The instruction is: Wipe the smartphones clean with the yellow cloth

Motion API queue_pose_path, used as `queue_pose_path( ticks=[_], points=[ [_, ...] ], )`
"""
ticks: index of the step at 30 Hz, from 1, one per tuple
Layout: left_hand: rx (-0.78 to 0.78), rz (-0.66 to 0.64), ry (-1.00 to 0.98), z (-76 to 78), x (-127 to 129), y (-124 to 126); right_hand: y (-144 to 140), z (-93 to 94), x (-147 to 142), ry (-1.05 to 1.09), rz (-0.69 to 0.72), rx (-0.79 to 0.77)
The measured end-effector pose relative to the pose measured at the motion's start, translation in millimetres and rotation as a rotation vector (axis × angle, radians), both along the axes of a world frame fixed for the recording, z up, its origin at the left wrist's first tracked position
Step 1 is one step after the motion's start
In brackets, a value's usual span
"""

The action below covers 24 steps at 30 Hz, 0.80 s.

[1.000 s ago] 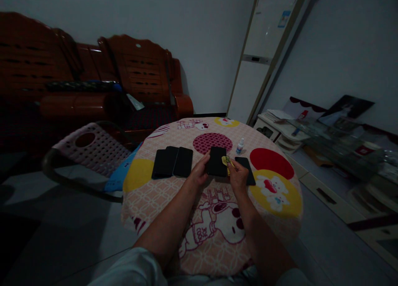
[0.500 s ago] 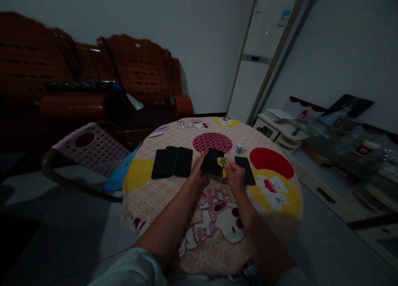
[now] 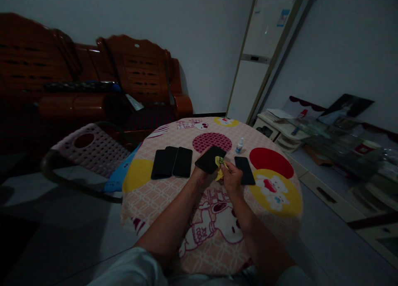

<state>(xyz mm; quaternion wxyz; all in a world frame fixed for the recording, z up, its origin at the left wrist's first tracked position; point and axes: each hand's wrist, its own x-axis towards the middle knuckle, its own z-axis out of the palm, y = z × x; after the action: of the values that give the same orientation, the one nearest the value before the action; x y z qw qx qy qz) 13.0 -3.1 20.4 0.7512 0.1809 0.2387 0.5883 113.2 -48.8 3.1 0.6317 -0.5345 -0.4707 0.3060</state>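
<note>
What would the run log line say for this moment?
left hand: holds phone tilted | right hand: holds yellow cloth at phone edge | table: more phones, small bottle

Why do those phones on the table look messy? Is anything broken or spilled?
Nothing looks broken or spilled. The three phones on the left lie overlapping, not in a neat row. The left hand holds a tilted phone, the right hand a yellow cloth. The small bottle stands upright.

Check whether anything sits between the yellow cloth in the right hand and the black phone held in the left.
Nothing visible does. The left hand holds the black phone tilted above the table, and the yellow cloth in the right hand lies against the phone's right edge. The small bottle stands apart, farther back.
</note>
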Motion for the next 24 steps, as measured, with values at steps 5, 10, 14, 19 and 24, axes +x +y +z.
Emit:
queue_pose_path(
  ticks=[5,10,14,19,24],
  points=[
    [0.087,-0.081,0.034,2.7,-3,-8,1,2.5,2,0.072,-0.017,-0.005],
    [0.248,-0.089,0.189,0.8,-14,-4,1,7.9,8,0.027,-0.05,0.049],
    [0.26,-0.205,0.457,-6.4,-16,3,2,11.6,15,0.045,-0.071,0.047],
    [0.333,-0.237,0.699,-7.8,-16,4,7,7.6,27,0.127,-0.127,0.004],
    [0.307,-0.201,0.82,-10.8,-32,15,9,4.1,29,0.136,-0.141,-0.014]
  ],
)
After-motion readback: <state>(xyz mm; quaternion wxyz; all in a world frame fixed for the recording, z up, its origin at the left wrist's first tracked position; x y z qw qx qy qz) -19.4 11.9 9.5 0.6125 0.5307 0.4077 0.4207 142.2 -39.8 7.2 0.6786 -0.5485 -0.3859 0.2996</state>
